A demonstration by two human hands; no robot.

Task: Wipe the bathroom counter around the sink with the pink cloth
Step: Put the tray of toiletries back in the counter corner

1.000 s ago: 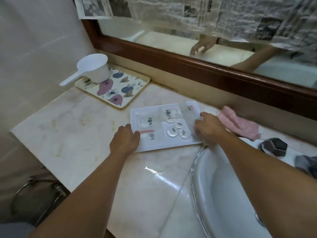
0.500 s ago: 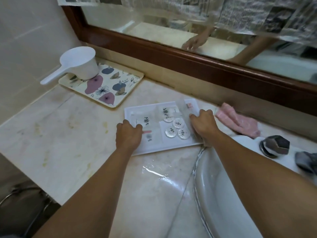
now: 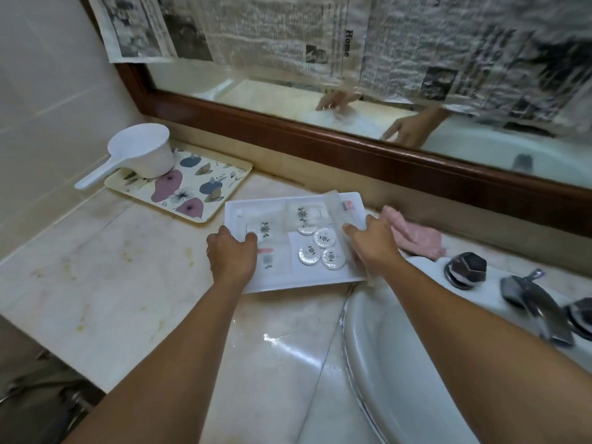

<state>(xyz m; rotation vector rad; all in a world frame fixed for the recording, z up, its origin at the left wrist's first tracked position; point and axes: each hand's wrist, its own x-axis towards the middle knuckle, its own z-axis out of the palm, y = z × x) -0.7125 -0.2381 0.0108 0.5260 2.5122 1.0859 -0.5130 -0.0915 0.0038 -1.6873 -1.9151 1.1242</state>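
Observation:
The pink cloth (image 3: 413,236) lies crumpled on the marble counter (image 3: 105,277) by the back wall, just right of my right hand. A white tray (image 3: 307,280) with sealed toiletry packets and round soaps sits left of the sink (image 3: 400,363). My left hand (image 3: 232,253) grips the tray's left edge. My right hand (image 3: 371,240) grips its right edge, fingers curled over the rim. The tray's near right corner overhangs the sink rim. Neither hand touches the cloth.
A floral tray (image 3: 192,190) with a white plastic dipper (image 3: 141,158) stands at the back left. Dark tap handles (image 3: 466,269) and a faucet spout (image 3: 538,306) sit behind the sink. A wood-framed mirror (image 3: 352,149) hung with newspaper runs along the back wall.
Both hands have closed tighter on the white tray's edges and the tray has shifted slightly. The view has moved closer and tilted up. The pink cloth has stayed in place.

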